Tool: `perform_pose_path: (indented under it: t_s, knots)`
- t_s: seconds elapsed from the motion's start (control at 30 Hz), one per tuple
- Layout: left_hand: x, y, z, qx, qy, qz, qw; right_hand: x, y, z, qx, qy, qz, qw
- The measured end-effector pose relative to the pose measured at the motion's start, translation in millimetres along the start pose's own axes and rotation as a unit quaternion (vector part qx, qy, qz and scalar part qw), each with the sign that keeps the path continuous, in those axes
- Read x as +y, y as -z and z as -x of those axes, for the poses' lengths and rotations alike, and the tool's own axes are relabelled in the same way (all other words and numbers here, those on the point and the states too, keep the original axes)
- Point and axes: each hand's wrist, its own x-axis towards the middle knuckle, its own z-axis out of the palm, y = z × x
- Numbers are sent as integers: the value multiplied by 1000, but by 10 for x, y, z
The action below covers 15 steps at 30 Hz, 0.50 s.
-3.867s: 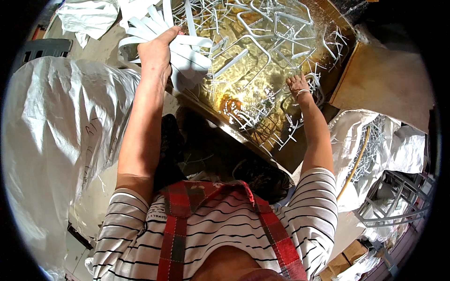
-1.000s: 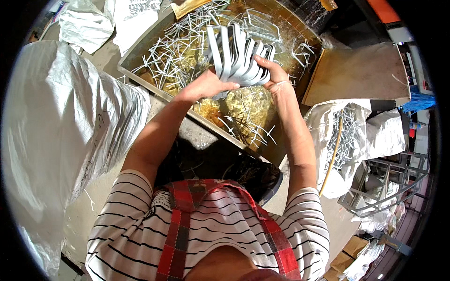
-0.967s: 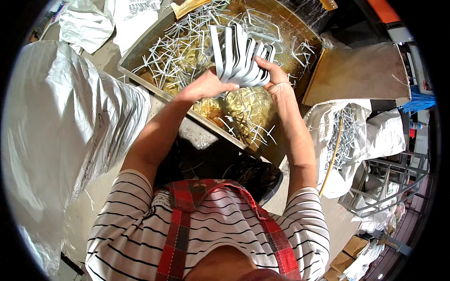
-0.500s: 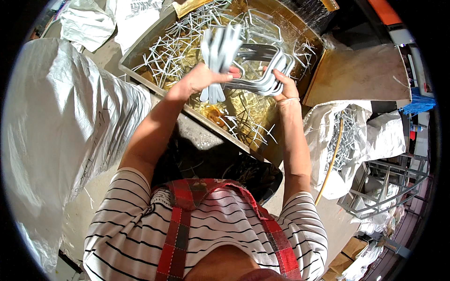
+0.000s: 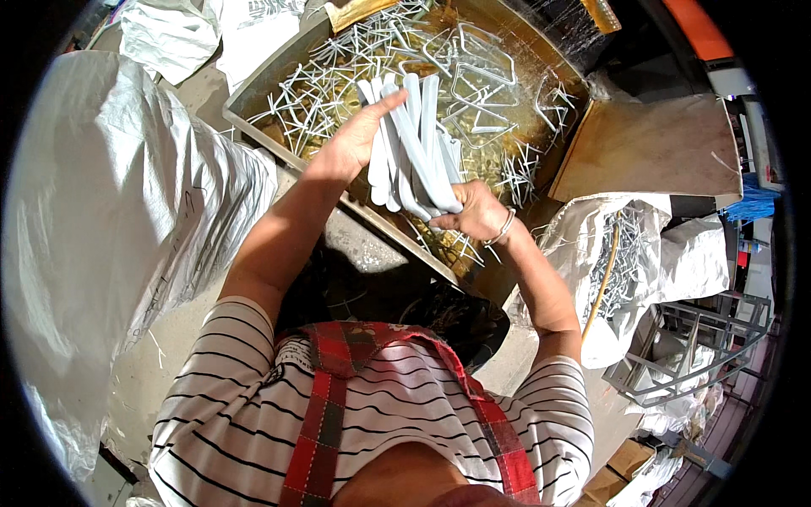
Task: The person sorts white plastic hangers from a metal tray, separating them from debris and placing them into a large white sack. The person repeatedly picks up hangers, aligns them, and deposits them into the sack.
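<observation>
Both my hands hold a bundle of pale grey bent flat strips [image 5: 416, 148], apparently U-shaped or frame-like pieces, above a metal tray. My left hand [image 5: 356, 139] grips the bundle's left side, its thumb lying across the upper part and the other fingers hidden behind. Closed around the lower right bent end is my right hand [image 5: 478, 211], with a bracelet at the wrist. Beneath them, the large tray [image 5: 291, 160] contains many thin grey scrap pieces [image 5: 304, 106] and some larger bent frames [image 5: 483, 72] on a wet-looking yellow-brown bottom.
A big white woven sack [image 5: 127, 211] stands at the left. On the right are a brown board [image 5: 650, 148], an opened white sack of grey scrap [image 5: 621, 262] with a yellow-brown stick [image 5: 606, 270], and a grey metal frame [image 5: 701, 346]. Cardboard boxes [image 5: 629, 460] lie lower right.
The strips have been turned and brought together into one bundle. My right hand has moved down and left, from the frames' right side to the lower bent end; my left hand has shifted its grip.
</observation>
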Motion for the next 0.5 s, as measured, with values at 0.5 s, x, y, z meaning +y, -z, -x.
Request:
perform_pose_path:
  t_s: [0.5]
  knots:
    - [-93,-59,39,-174,92,56,979,1127,-45,-329,172,-142,-451,864]
